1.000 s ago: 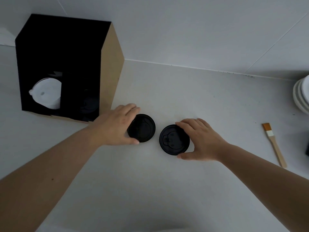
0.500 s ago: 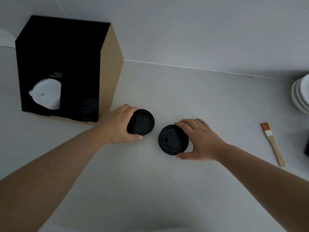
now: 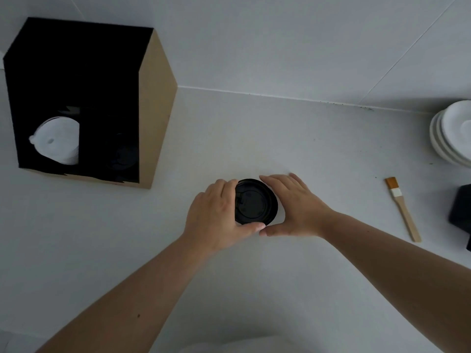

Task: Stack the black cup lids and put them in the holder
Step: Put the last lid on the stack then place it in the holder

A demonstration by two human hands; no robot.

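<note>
Together, the left hand (image 3: 216, 215) and right hand (image 3: 297, 206) are curling their fingers around the black lids (image 3: 256, 202) on the counter (image 3: 280, 138), hiding how many are stacked. Leftward, the holder (image 3: 153, 110) is shadowing dark lids beside white lids (image 3: 58, 141).

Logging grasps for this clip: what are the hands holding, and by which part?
Both hands, left hand and right hand, hold the black cup lids by the outer rim, on opposite sides.
</note>
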